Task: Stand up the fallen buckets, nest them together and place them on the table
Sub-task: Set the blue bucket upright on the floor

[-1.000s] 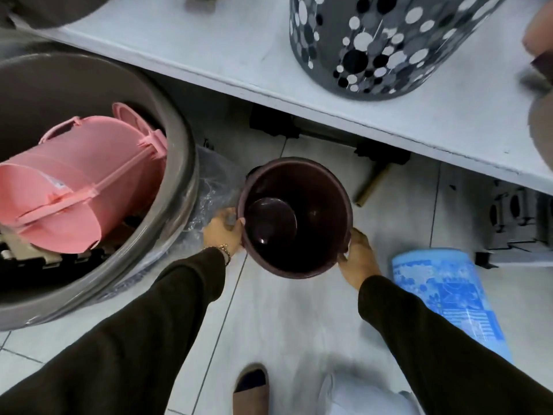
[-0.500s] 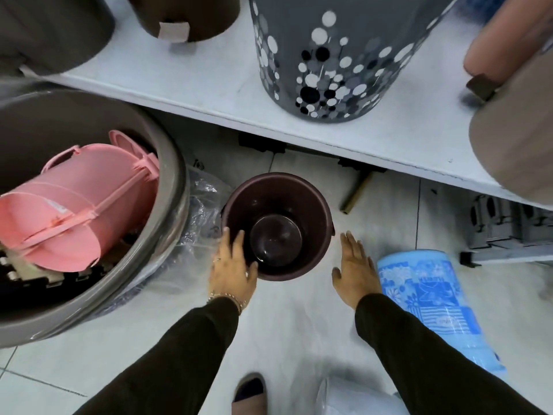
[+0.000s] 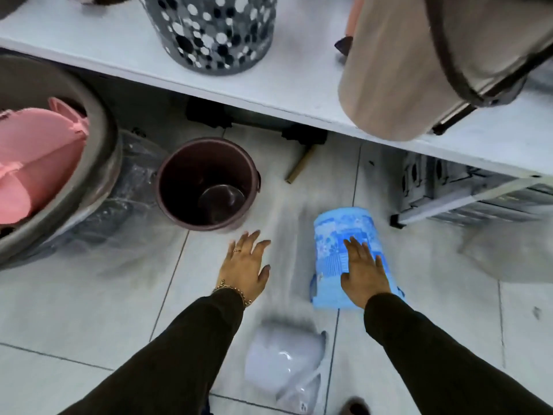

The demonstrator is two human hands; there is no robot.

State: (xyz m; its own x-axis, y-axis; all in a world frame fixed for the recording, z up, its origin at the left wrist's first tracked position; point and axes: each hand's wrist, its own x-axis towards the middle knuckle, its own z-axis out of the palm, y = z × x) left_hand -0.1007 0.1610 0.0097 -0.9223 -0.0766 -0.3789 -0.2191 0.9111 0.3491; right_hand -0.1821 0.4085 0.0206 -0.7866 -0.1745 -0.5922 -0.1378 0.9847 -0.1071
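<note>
Blue and patterned, the fallen bucket lies on its side under my right hand, which rests flat on its wall, fingers spread, not yet closed, probably to roll it upright. My left hand hovers open and empty; the brown bucket stands upright beyond it, ready for nesting.

I can read no words, brand names or numbers anywhere. The blue bucket lying on the floor carries only a printed flower and patchwork pattern. A small label on the white bucket, near the bottom edge of my view, is too blurred to read.
</note>
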